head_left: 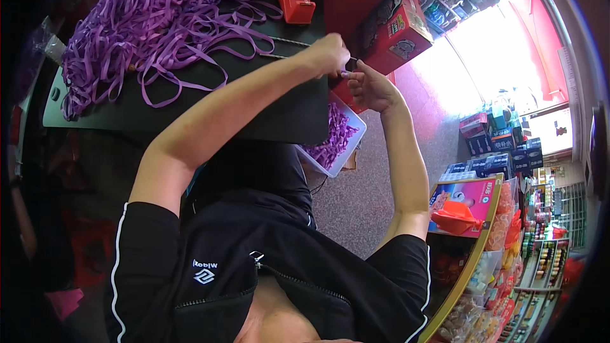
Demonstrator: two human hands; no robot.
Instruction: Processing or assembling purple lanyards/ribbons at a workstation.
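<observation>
Both my hands meet just past the right edge of the black table. My left hand (329,56) is closed, its fingers curled; what it holds is hidden. Close beside it, my right hand (373,89) is closed in a pinch, with a small purple bit (346,74) at its fingertips. A thin dark piece shows between the hands, too small to name. Two thin grey twisted strands (290,41) run over the table toward my left wrist. A large tangled heap of purple ribbon straps (146,32) covers the table's left side, and some loops trail toward my left forearm.
A red tape dispenser (295,1) stands at the table's far edge. Below my hands is a pale plastic bin (357,128) with purple ribbon pieces inside. A red carton (394,28) sits beyond my hands. Shelves of packed goods (508,267) line the right side.
</observation>
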